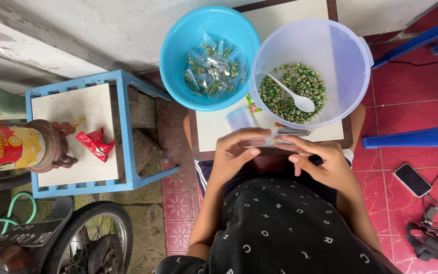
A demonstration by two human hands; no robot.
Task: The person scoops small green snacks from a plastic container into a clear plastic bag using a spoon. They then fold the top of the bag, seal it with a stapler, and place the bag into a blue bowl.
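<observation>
Both hands meet at the near edge of the small counter (214, 133), pinching a small clear plastic bag (269, 143) between them. The left hand (236, 149) holds the bag's left end with its fingers curled narrow around it, and the right hand (320, 162) holds the right end with its thumb and forefinger closed on the plastic. What the bag contains cannot be made out.

Just beyond the grip, touching distance from the right fingertips, lies a metal stapler (291, 131). Just beyond the left fingers lies another empty clear bag (240, 119), flat on the counter.

Further out from the grip stand two containers side by side, their rims touching. The one ahead of the right hand is a translucent white tub (351, 66) holding a shallow layer of green coated peas (285, 99), with a white plastic spoon (295, 96) lying in them. The one ahead of the left hand is a blue bowl (178, 45) holding a heap of small sealed packets (214, 71) filled with the same green peas.

Well off to the left of the grip, a blue stool (122, 132) carries a red tin (11, 148) lying on its side and a crumpled red wrapper (95, 143). Well off to the right, a phone (412, 179) lies on the red tiled floor.
</observation>
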